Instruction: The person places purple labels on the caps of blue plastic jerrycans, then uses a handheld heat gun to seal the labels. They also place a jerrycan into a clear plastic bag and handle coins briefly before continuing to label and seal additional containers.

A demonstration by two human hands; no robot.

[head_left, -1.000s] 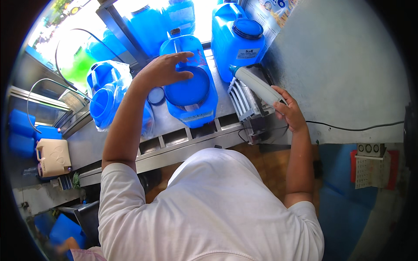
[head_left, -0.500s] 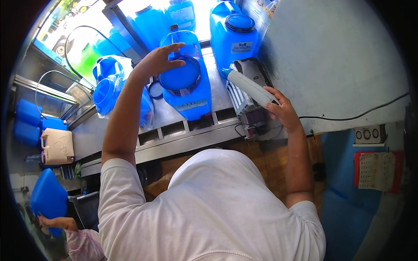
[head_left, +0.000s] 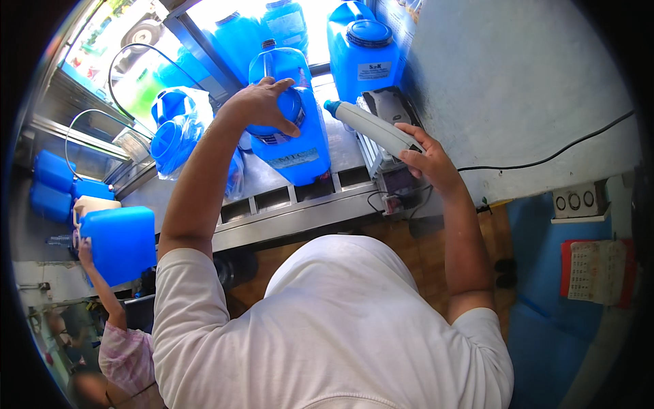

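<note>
A blue water container (head_left: 300, 153) with a handle, a small dark spout cap and a large round lid stands on the metal counter in front of me. My left hand (head_left: 266, 109) curls over its round blue lid (head_left: 291, 105), with the thumb on the near right side and the fingers across the far side. In my right hand (head_left: 429, 157) is a pale grey, tube-shaped hand tool (head_left: 375, 129) with a blue tip. That tip points left toward the container and stays apart from it.
Another blue container (head_left: 371, 65) stands at the back right, beside a grey appliance (head_left: 392, 112). Plastic-wrapped blue containers (head_left: 180, 133) are on the left. A black cord (head_left: 545, 160) runs along the right wall. At far left, another person's hand (head_left: 85, 249) holds a blue container (head_left: 122, 238).
My left hand has come down onto the lid and closed around it. The hand tool has moved left and slightly up, nearer the container. The other person's container has risen and moved right.
</note>
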